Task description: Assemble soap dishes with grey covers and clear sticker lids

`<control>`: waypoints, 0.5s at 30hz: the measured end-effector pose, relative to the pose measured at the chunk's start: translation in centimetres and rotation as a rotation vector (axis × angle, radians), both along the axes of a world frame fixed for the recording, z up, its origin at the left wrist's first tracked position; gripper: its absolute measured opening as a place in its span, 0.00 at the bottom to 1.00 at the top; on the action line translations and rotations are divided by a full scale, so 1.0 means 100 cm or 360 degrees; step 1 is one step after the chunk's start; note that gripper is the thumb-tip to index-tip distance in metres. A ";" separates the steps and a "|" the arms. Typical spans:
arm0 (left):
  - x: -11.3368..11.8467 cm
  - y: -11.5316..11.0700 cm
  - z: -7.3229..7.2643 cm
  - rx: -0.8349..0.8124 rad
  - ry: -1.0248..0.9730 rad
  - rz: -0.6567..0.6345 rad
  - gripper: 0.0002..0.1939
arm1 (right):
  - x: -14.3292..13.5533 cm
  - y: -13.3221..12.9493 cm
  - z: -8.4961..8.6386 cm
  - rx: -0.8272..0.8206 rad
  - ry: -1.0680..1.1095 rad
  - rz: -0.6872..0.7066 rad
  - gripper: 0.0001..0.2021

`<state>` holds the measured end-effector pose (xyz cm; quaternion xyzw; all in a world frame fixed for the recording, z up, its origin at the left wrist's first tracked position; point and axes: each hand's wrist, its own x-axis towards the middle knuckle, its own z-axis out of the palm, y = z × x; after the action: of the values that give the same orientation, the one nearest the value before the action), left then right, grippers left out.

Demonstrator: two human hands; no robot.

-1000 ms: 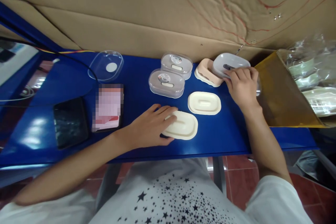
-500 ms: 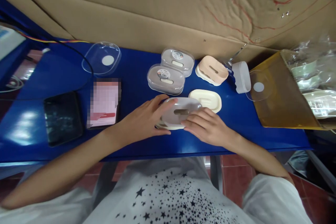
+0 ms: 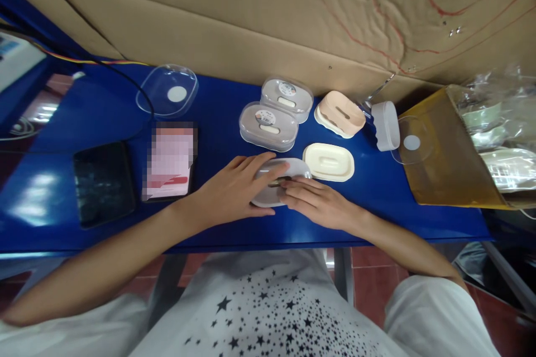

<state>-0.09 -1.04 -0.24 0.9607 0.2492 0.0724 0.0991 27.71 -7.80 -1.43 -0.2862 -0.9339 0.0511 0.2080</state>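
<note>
1. Both hands meet at frame centre, low on the blue table (image 3: 377,201), close to its near edge.
2. Left hand (image 3: 234,195): fingers spread wide, palm down, draped over the left half of the grey soap dish (image 3: 274,189). Thumb on the near side, fingertips on top.
3. Right hand (image 3: 318,203): fingers flat and close together, tips pressing on the dish's right half, touching the left fingertips. Neither hand curled into a full grip; both press from above.
4. Dish sits on the table, centre frame, mostly covered; a dark slot shows btwn the fingers.
5. Just right of it: cream tray (image 3: 329,162), near but apart. Tight gap there.
6. Behind, toward upper centre: two clear-lidded boxes (image 3: 270,125) touching each other, then a pink dish (image 3: 340,113) at the cardboard wall (image 3: 251,17).
7. Right: white piece on its side (image 3: 386,125), clear lid (image 3: 412,142) leaning at the yellow bag (image 3: 448,162). Crowded.
8. Left centre: blurred card (image 3: 170,162) next to a dark phone (image 3: 103,181), well apart from the hands. Another clear lid (image 3: 170,92) upper left.
9. Open room: bare blue strip lower right btwn right wrist and table corner; also a patch btwn card and left wrist.
</note>
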 end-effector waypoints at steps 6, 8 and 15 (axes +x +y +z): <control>0.000 0.000 -0.001 0.0035 0.0075 -0.0032 0.46 | -0.006 0.003 -0.011 -0.0172 -0.0046 -0.0040 0.20; 0.000 -0.002 -0.002 0.0021 0.0122 -0.0013 0.43 | -0.006 0.006 -0.007 -0.0129 -0.0052 -0.0004 0.19; -0.003 -0.001 0.003 -0.0103 0.0016 -0.0023 0.40 | 0.065 0.017 0.035 -0.0375 -0.0190 -0.0456 0.30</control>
<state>-0.41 -1.18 0.04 0.9591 0.2448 0.0587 0.1293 34.17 -6.15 2.04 -0.4412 -0.8819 0.1128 0.1223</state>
